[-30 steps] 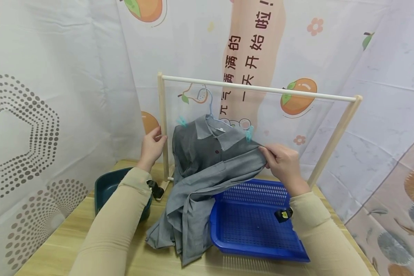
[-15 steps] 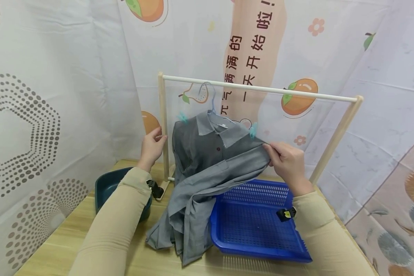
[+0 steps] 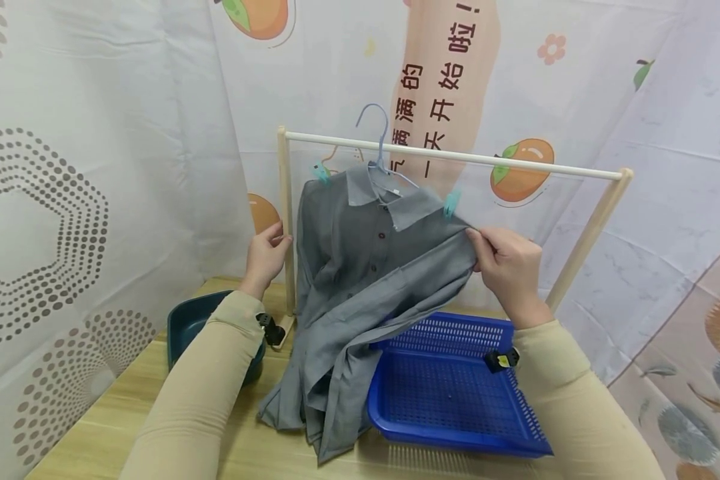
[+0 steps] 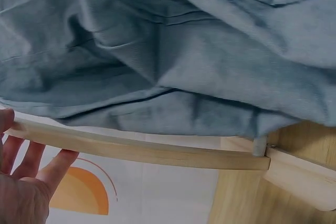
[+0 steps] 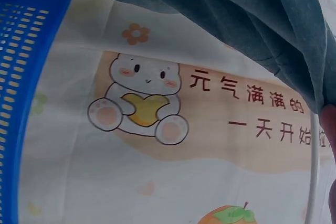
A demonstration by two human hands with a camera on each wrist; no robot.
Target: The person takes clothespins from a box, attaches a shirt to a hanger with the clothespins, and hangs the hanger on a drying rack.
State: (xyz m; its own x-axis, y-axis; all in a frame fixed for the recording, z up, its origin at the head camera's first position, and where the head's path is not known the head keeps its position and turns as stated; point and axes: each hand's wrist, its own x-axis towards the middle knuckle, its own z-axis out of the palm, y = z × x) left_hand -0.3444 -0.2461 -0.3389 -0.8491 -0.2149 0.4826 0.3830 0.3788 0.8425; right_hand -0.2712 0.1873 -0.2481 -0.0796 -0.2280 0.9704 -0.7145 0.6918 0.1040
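Note:
A grey shirt (image 3: 360, 233) with a collar and dark red buttons hangs on a pale blue hanger (image 3: 381, 143). The hanger's hook stands above the white rail of the clothes rack (image 3: 456, 157), its tip free in the air. My right hand (image 3: 510, 270) pinches the shirt at the shoulder on the right; whether it also grips the hanger's end underneath is hidden. Turquoise clothespins (image 3: 451, 204) sit on both shoulders. My left hand (image 3: 267, 257) holds the rack's left wooden post, thumb and fingers on either side of it, as the left wrist view shows (image 4: 37, 169).
Below the shirt's right side a blue plastic basket (image 3: 456, 437) stands on the wooden table (image 3: 120, 413). A dark green basin (image 3: 177, 333) is at the left, partly behind my left forearm. Printed curtains (image 3: 330, 67) close off the back and sides.
My right hand has moved up and slightly right, lifting the shirt. The hanger's hook has risen from below the rail to above it. My left hand has stayed on the post.

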